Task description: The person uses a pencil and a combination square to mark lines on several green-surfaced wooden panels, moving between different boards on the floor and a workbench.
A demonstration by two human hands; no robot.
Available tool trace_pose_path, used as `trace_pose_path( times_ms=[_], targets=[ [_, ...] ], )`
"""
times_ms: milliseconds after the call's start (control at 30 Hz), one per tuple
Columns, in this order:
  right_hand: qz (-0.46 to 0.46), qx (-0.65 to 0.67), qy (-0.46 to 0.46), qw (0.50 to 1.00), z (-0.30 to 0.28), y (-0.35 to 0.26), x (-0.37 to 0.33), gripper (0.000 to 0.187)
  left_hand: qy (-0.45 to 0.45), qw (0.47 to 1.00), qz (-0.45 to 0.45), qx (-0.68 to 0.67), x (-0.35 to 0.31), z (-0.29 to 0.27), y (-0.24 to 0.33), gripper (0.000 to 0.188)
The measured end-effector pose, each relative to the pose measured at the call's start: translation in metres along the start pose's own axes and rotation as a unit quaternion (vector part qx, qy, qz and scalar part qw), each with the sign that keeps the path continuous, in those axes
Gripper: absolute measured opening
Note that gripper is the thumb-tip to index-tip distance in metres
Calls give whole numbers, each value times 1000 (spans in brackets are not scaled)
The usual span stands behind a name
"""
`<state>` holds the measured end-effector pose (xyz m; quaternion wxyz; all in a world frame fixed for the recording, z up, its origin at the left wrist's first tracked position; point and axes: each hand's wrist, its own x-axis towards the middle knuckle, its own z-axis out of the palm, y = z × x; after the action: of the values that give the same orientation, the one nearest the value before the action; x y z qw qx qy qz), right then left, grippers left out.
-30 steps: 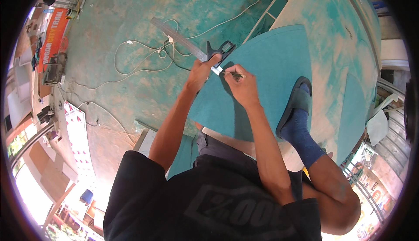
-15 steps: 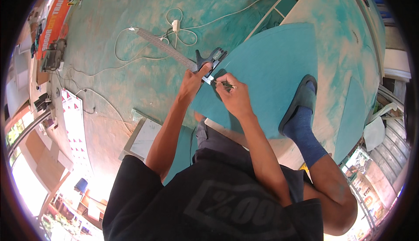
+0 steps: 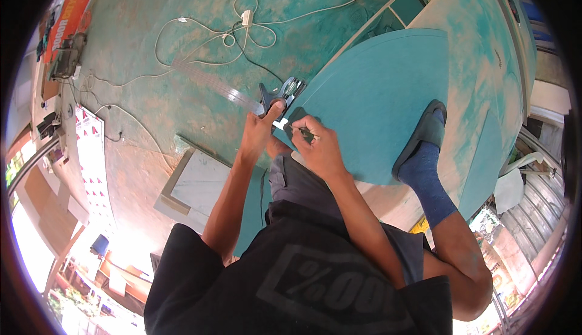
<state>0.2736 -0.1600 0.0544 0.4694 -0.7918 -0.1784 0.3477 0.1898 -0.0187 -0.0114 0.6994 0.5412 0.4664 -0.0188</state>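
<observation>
My left hand point(image 3: 262, 130) is closed on a combination square, thumb over its dark head point(image 3: 282, 95). The square's long steel blade point(image 3: 221, 86) reaches out to the far left, and its short end lies on the left edge of a teal curved board point(image 3: 382, 98). Close beside that end, my right hand point(image 3: 320, 147) pinches a thin pencil point(image 3: 305, 131), its tip by the square. Shadow darkens the board near the tip. My foot in a dark slipper point(image 3: 422, 138) and blue sock rests on the board's right side.
A white power socket point(image 3: 247, 17) with tangled cords lies on the green-stained floor beyond the square. At left are a pale panel point(image 3: 197, 180) and a long white printed strip point(image 3: 94, 153). A large wooden sheet point(image 3: 479, 62) extends at right, under the teal board.
Both hands, with the square and pencil, have shifted nearer to me along the board's curved left edge. The view has tilted slightly. Both grips stay the same.
</observation>
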Motion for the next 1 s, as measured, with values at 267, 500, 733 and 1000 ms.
trace_pose_path(
  times_ms=[267,500,733,1000],
  targets=[
    [3,2,-2,1000,12,-5,-17,13,2,997,-62,-35,-30,-16,2,34],
    [49,44,216,974,-55,31,-41,16,-140,933,-52,-327,-30,-37,-16,30],
    [226,-233,365,872,-95,81,-91,32,-252,920,-83,-287,-42,-14,-5,24],
    [235,-296,328,865,-40,44,-87,37,-263,895,122,-340,115,36,84,26]
  ],
)
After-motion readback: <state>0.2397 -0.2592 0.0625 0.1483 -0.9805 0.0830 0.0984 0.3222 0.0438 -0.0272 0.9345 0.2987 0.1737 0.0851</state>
